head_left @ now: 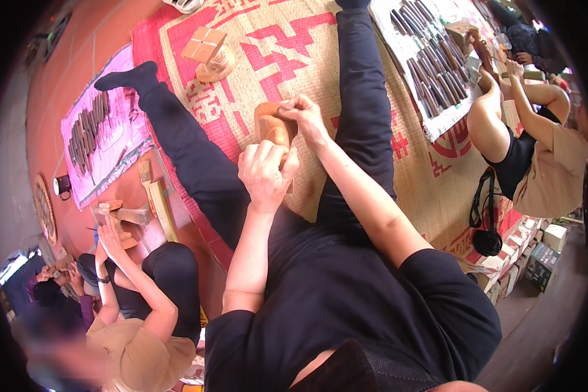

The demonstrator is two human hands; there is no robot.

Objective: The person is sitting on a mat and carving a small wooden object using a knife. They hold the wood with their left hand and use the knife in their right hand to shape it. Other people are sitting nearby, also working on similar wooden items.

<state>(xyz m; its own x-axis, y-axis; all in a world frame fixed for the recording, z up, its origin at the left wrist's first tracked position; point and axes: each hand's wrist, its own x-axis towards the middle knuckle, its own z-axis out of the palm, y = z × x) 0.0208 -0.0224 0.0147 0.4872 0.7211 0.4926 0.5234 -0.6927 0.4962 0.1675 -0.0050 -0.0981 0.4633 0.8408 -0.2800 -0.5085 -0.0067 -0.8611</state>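
Note:
An orange-brown carved wooden piece [274, 125] with a rounded, hollow-looking upper part is held between my outstretched legs, above the mat. The fingers of my right hand [305, 120] are closed on its right edge near the top. Wrapped in a fist, my left hand [266, 173] grips the lower end, with a bit of orange wood showing beside the thumb. The fist hides most of that end, and I cannot see whether a small tool is in it too. Farther off on the mat, a square wooden block [204, 44] rests on a round wooden stand [215, 64].
Carving tools [90, 130] lie in rows on a pink cloth at left; more tools [438, 65] lie on a white cloth at right. A brush [146, 174], wooden mallet [132, 214] and dark mug [62, 187] are at left. Co-workers [137, 333] sit on both sides.

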